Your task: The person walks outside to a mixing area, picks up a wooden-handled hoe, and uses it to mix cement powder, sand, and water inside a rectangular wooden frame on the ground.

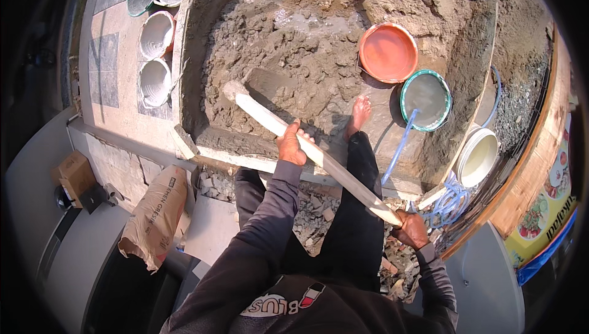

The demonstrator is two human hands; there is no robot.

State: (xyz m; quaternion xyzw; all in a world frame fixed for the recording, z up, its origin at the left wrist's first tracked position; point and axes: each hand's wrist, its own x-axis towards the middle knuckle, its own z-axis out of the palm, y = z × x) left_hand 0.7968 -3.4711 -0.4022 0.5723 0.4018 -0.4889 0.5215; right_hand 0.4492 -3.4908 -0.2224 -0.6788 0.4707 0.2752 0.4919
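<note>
A pale wooden hoe handle (340,173) slants across the view. My left hand (291,146) grips it around the middle, and my right hand (410,230) holds its near end, low at the right. At the far end, the hoe's mud-coated head (234,89) rests at the wet grey mortar (280,64), its blade mostly hidden. That mortar lies in a board-sided mixing trough (239,153). One bare foot (358,115) stands inside the trough, right of the handle.
An orange bucket (389,52) and a green-rimmed bucket of cloudy water (425,99) stand in the trough at the right. A blue hose (399,147) runs into the latter. Several mortar-stained buckets (155,83) lie left. A paper cement sack (158,212) and rubble (317,212) are nearer me.
</note>
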